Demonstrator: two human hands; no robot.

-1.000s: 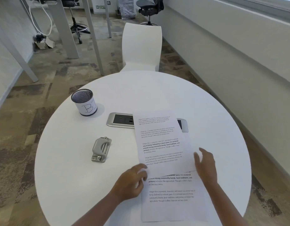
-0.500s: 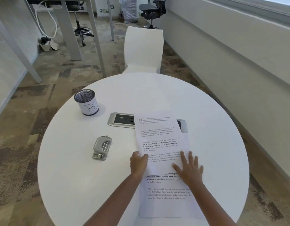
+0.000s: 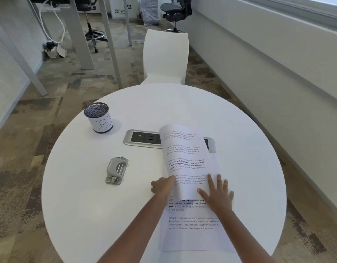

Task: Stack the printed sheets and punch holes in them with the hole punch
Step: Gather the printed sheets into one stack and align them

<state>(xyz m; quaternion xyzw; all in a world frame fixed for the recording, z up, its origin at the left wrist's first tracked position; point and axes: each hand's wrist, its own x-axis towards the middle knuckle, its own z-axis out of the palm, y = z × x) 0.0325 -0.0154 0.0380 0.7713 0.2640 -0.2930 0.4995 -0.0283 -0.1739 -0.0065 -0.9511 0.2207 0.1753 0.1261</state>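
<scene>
Two printed sheets lie on the round white table (image 3: 88, 196). The upper sheet (image 3: 184, 154) is curled up off the surface along its left edge, where my left hand (image 3: 163, 186) pinches it. It overlaps the far end of the lower sheet (image 3: 192, 230), which lies flat near the table's front edge. My right hand (image 3: 217, 195) rests flat with spread fingers on the right side of the upper sheet. A grey metal hole punch (image 3: 116, 170) sits on the table to the left of the sheets, apart from both hands.
A mesh pen cup (image 3: 98, 117) labelled "B1" stands at the back left. A silver power socket panel (image 3: 143, 139) is set into the table, partly under the upper sheet. A white chair (image 3: 165, 57) stands behind the table.
My left hand has taken hold of the upper sheet's left edge and raised it, so the sheet now curls up. My right hand has shifted slightly right and stays flat on the paper.
</scene>
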